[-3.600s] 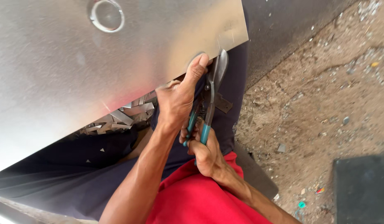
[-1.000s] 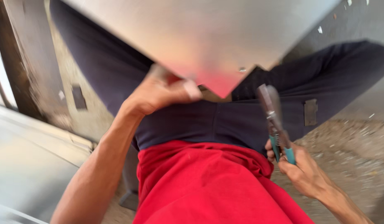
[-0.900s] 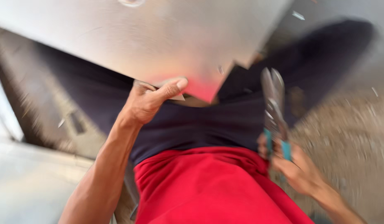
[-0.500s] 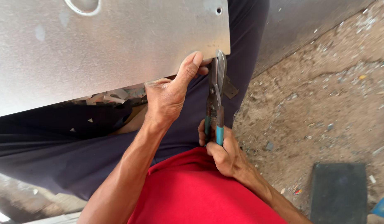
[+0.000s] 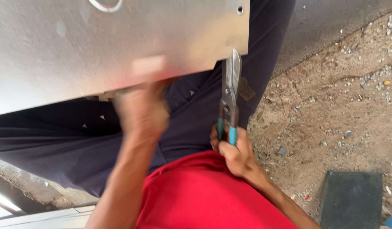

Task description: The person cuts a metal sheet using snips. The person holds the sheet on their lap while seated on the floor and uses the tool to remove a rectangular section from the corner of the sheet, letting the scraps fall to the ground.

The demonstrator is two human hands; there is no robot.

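Note:
A large grey metal sheet [image 5: 119, 42] lies across my lap, over my dark trousers. My left hand [image 5: 141, 108] is blurred with motion at the sheet's near edge, thumb on top of the metal, gripping it. My right hand [image 5: 234, 148] is closed on the teal handles of tin snips [image 5: 229, 97]. The snips point up, their blades at the sheet's notched right corner. A drawn circle [image 5: 105, 5] and a small hole [image 5: 240, 8] mark the sheet near its far edge.
Sandy ground with pebbles [image 5: 331, 106] spreads to the right. A dark rectangular block [image 5: 352, 199] sits at the lower right. A pale metal frame [image 5: 43, 216] runs along the lower left. Small metal offcuts lie on my trousers [image 5: 94, 121].
My left hand slid left along the sheet's near edge and is now blurred. The snips' blades stay at the right corner. The view swung back from a tilted, blurred look.

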